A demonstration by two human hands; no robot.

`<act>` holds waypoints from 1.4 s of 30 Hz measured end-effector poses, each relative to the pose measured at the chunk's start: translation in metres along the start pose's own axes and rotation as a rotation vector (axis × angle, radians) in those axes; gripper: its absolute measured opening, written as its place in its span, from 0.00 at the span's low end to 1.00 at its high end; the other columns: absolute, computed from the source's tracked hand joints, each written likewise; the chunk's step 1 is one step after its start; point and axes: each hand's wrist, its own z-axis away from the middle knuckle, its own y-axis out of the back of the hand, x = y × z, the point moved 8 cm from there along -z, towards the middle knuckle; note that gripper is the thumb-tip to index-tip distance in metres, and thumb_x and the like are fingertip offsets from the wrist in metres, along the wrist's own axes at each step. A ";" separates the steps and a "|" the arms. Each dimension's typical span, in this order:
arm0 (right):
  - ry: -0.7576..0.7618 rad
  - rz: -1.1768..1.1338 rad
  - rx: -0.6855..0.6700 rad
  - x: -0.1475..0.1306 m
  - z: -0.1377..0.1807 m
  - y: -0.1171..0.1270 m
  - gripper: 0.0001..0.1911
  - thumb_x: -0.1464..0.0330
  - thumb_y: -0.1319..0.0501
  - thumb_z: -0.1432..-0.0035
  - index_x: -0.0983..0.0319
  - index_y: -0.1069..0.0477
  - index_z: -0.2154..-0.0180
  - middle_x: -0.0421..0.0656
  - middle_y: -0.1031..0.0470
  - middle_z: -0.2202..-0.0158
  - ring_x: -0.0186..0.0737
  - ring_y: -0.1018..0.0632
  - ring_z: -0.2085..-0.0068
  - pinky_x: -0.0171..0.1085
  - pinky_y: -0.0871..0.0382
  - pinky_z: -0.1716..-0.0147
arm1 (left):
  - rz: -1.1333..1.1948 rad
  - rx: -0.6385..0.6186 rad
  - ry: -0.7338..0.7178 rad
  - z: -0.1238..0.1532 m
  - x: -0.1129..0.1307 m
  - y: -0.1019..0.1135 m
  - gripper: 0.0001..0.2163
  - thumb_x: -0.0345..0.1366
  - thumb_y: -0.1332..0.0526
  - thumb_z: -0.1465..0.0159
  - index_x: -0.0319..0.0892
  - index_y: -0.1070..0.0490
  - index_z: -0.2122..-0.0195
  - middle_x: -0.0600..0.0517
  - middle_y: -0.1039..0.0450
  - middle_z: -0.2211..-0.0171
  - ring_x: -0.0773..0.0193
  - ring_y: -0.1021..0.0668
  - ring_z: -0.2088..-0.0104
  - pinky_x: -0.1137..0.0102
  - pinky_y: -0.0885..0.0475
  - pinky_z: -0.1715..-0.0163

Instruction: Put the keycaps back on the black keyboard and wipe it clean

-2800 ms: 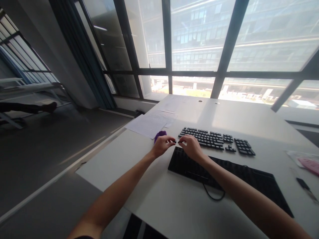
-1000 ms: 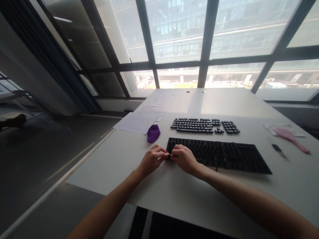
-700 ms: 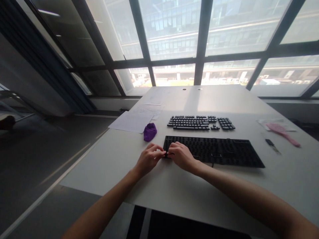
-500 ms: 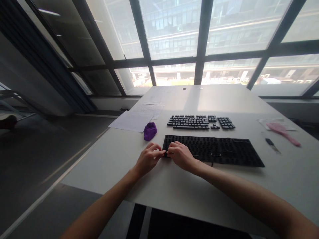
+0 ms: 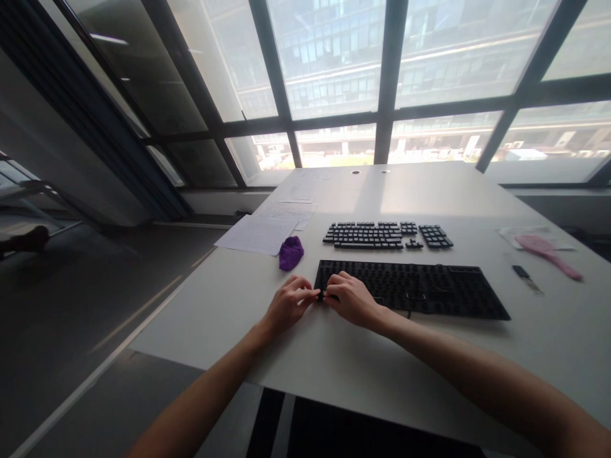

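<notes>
A black keyboard (image 5: pixel 443 296) without its keycaps lies across the desk in front of me. At its near left corner, my left hand (image 5: pixel 289 302) pinches with thumb and forefinger at a small black keycap (image 5: pixel 321 296). From the other side my right hand (image 5: pixel 351 296) closes its fingertips on the same piece, the rest of the hand over the keyboard's left part. The keycap is tiny and partly covered by fingertips. Behind the keyboard, loose black keycaps (image 5: pixel 367 235) are laid out in keyboard order, with a separate number block (image 5: pixel 435 236) at their right.
A crumpled purple cloth (image 5: pixel 291 253) lies left of the keyboard, beside paper sheets (image 5: pixel 258 233). To the right are a small dark-handled tool (image 5: pixel 527 278) and a pink brush-shaped thing (image 5: pixel 548 254) on a clear bag. The white desk (image 5: pixel 191 331) ends at the left edge; windows stand beyond.
The view has shifted slightly. The right hand's fingertips have drawn back a little at the keyboard's corner, and the small black keycap now shows between both hands.
</notes>
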 end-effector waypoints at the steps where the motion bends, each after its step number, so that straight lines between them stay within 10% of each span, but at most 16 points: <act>1: 0.000 -0.030 0.006 0.001 0.000 0.001 0.07 0.66 0.36 0.36 0.58 0.20 0.66 0.42 0.22 0.63 0.40 0.27 0.59 0.37 0.34 0.60 | 0.032 0.013 0.021 -0.001 -0.001 0.001 0.08 0.36 0.38 0.31 0.47 0.19 0.57 0.49 0.25 0.64 0.61 0.26 0.60 0.66 0.27 0.59; 10: -0.205 0.022 0.219 0.067 -0.020 0.052 0.07 0.70 0.38 0.35 0.60 0.20 0.60 0.45 0.21 0.60 0.42 0.25 0.56 0.37 0.34 0.54 | 0.043 0.081 0.127 -0.069 -0.033 0.011 0.07 0.38 0.35 0.33 0.44 0.19 0.58 0.49 0.21 0.61 0.59 0.24 0.59 0.62 0.29 0.52; 19: -0.319 0.386 -0.014 0.141 -0.049 0.056 0.09 0.70 0.39 0.36 0.63 0.19 0.59 0.52 0.23 0.57 0.49 0.28 0.51 0.39 0.36 0.54 | -0.106 -0.102 0.198 -0.152 -0.077 -0.053 0.07 0.34 0.32 0.38 0.45 0.16 0.60 0.47 0.20 0.60 0.55 0.23 0.55 0.63 0.27 0.53; 32: -0.262 0.356 -0.074 0.144 -0.061 0.046 0.05 0.73 0.36 0.41 0.61 0.20 0.65 0.49 0.20 0.60 0.49 0.28 0.53 0.40 0.40 0.53 | -0.073 -0.153 0.227 -0.158 -0.078 -0.064 0.03 0.33 0.31 0.42 0.45 0.16 0.68 0.48 0.18 0.64 0.54 0.22 0.58 0.64 0.26 0.55; 42: -0.280 0.075 0.135 0.119 -0.025 0.079 0.04 0.74 0.35 0.42 0.61 0.24 0.63 0.43 0.23 0.63 0.39 0.25 0.62 0.35 0.37 0.61 | 0.184 -0.098 0.211 -0.113 -0.034 -0.010 0.06 0.38 0.30 0.40 0.44 0.16 0.64 0.51 0.18 0.69 0.62 0.22 0.68 0.68 0.28 0.62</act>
